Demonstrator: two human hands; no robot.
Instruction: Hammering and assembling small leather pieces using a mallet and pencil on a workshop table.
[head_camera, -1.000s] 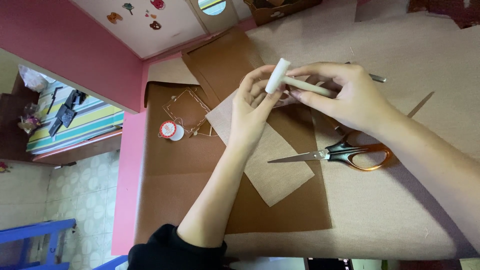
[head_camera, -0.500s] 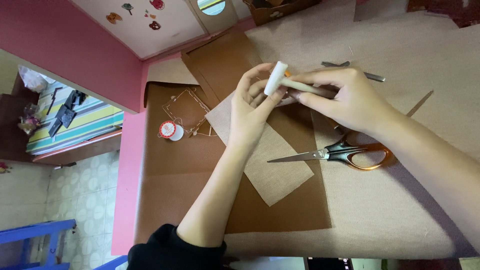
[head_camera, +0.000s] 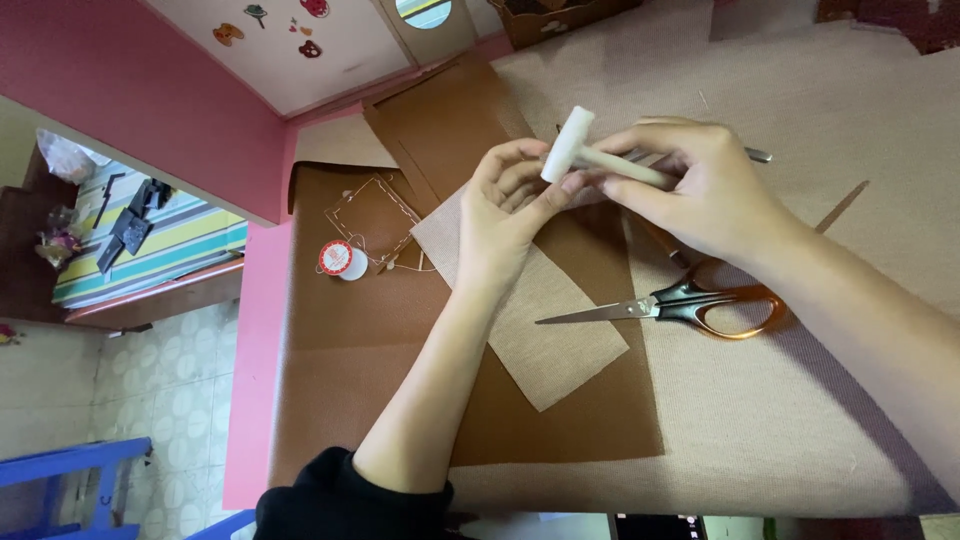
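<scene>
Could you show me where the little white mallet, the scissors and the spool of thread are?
white mallet (head_camera: 568, 145), head view, on its white head.
scissors (head_camera: 690, 300), head view, at the pivot near the orange handles.
spool of thread (head_camera: 342, 259), head view, on its round top.

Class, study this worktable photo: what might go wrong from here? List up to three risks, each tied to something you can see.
1. The left hand has fingers right beside the head of the small white mallet that the right hand grips; a swing may hit them.
2. The scissors lie just under the right forearm, blades slightly parted; a sleeve or wrist might catch them.
3. The thread spool sits near the table's edge and could roll off.
</scene>
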